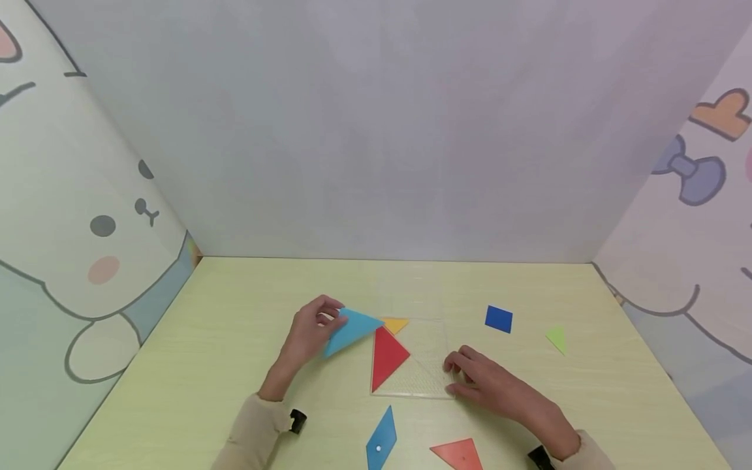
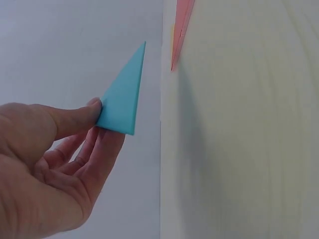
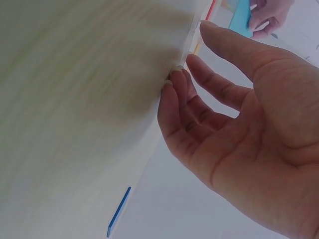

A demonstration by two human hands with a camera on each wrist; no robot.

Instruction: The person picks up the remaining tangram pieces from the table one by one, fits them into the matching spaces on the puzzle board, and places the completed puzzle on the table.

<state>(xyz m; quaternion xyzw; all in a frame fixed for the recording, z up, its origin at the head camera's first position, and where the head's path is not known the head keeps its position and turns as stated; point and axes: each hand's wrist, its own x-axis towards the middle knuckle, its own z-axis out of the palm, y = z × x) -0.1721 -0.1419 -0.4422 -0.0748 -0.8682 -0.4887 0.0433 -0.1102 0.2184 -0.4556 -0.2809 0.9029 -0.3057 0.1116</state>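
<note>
My left hand pinches a light blue triangle tile between thumb and fingers. In the left wrist view the triangle is tilted up off the table and casts a shadow. To its right lies a clear square tray, with a red triangle along its left side and a small yellow triangle at its top left. My right hand is at the tray's right edge, fingertips right at the rim, fingers loosely bent and thumb apart, as the right wrist view also shows.
Right of the tray lie a dark blue square and a small light green triangle. Nearer the front are a blue parallelogram and a salmon-red triangle. A faint clear sheet lies behind the tray. Walls enclose the pale table's back and sides.
</note>
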